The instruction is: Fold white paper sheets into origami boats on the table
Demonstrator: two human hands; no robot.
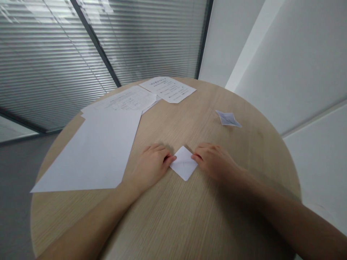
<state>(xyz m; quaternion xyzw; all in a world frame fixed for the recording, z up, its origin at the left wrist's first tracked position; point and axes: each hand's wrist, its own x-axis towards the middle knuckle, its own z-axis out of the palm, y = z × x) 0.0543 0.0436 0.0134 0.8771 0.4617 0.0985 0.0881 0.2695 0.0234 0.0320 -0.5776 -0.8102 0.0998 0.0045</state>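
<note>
A small folded paper square (pixel 184 164), white and turned corner-up like a diamond, is between my two hands just over the table's middle. My left hand (pixel 154 162) pinches its left corner between thumb and curled fingers. On the opposite side, my right hand (pixel 213 160) grips the right corner the same way. A faint crease runs across the paper's face. The undersides of the fingers are hidden. Farther back on the right lies a folded paper shape (pixel 229 118) with pointed ends, apart from both hands.
The round wooden table (pixel 173 224) carries a large blank white sheet (pixel 92 151) on the left. Behind it are printed sheets (pixel 127 99) overlapping one another, and another printed page (pixel 169 89). Window blinds (pixel 151 39) and a white wall (pixel 303 57) stand beyond the table's edge.
</note>
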